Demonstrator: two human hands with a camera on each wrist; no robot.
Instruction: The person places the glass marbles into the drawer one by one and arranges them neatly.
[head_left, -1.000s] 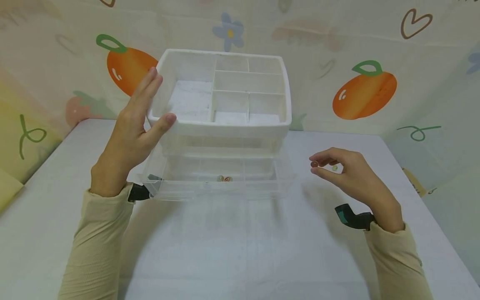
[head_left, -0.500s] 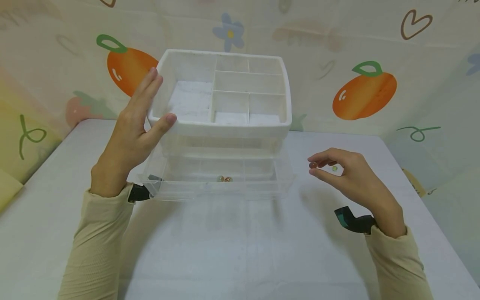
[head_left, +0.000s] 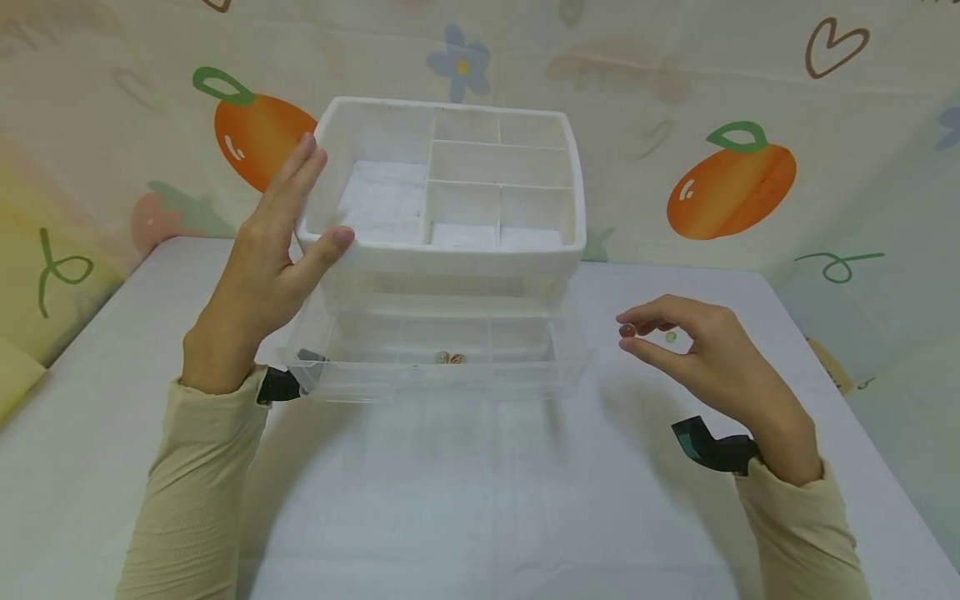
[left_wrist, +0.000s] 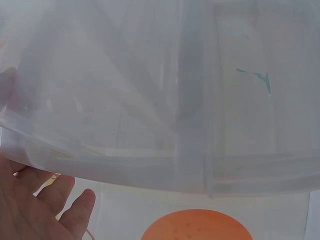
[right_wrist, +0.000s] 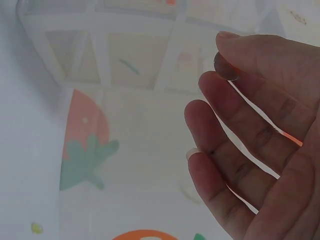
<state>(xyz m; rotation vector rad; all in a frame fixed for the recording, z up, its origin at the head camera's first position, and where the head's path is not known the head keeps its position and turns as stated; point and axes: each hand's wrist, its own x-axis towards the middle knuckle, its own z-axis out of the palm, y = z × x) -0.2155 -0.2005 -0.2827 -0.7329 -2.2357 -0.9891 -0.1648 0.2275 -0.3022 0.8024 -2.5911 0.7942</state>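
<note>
A white plastic organizer box [head_left: 457, 260] stands on the table, its top tray divided into compartments. My left hand [head_left: 262, 258] rests against its left side, fingers straight along the wall and thumb on the front rim. Below, a clear drawer [head_left: 360, 379] is pulled out, and two small marbles [head_left: 452, 358], one greenish and one brown-swirled, lie in it. To the right of the box, above the table, my right hand [head_left: 697, 350] pinches a small round brown marble [head_left: 627, 331] between thumb and index finger. Its other fingers curve loosely in the right wrist view.
A small yellow-green marble [head_left: 671, 337] lies on the white-covered table [head_left: 420, 508] behind the right hand. A printed cloth backdrop [head_left: 630, 50] with oranges hangs behind the box. Each wrist carries a black camera mount [head_left: 712, 446].
The right hand with the brown marble shifts only slightly, its wrist drifting a little down and to the right. The left hand and the box stay in place.
</note>
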